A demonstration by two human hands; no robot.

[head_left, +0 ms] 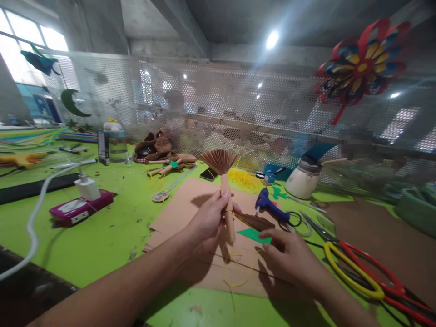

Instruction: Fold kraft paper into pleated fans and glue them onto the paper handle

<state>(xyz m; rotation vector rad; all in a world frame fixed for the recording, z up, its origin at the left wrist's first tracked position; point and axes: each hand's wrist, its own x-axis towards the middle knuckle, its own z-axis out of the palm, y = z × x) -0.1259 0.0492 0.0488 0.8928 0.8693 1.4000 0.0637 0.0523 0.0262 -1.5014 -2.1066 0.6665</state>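
My left hand (211,215) is closed round a rolled brown paper tube (230,225), held upright over the paper sheets. A pleated paper fan (220,160) spreads from the tube's top. Another pleated brown piece (257,221) juts out to the right beside the tube. Yellow string (235,282) is looped about the tube and trails down below it. With thumb and forefinger, my right hand (289,254) pinches the right end of a green paper piece (251,235), just below the second pleated piece.
Brown paper sheets (184,193) lie beneath my hands. A blue glue gun (272,206) and large scissors (361,272) lie to the right. A white jar (303,179) stands behind them. At left sits a purple power strip (81,208) with a white cable (34,222).
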